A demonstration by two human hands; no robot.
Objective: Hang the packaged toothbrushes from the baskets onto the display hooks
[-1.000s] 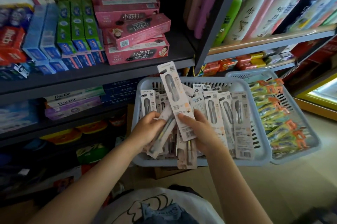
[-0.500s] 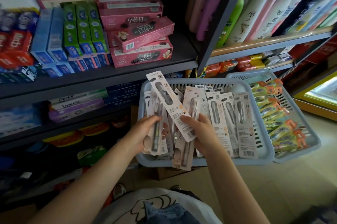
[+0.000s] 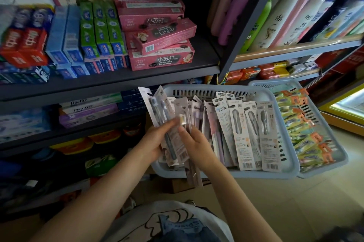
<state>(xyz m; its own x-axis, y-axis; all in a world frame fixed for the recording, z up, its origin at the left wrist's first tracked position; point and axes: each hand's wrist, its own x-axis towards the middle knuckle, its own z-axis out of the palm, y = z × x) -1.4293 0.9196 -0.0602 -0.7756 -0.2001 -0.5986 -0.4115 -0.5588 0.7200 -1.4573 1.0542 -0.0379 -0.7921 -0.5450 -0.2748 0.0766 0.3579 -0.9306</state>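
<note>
Shelves (image 3: 110, 82) behind carry pink "BAKING SODA TOOTHPASTE" boxes (image 3: 161, 58). My blue basket (image 3: 283, 170) holds toothbrush packs (image 3: 246, 135), print unreadable. Left hand (image 3: 155, 141) grips a fanned bunch (image 3: 167, 123); right hand (image 3: 197, 143) pinches it, fingers hidden.

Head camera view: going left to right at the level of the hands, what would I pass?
Left hand holding a fan of toothbrush packs → right hand → white-carded toothbrushes in the near basket → green and orange packs in the far basket.

Both hands (image 3: 173, 143) grip toothbrush packs (image 3: 169, 133) (fanned) — over basket (image 3: 216, 92).
</note>
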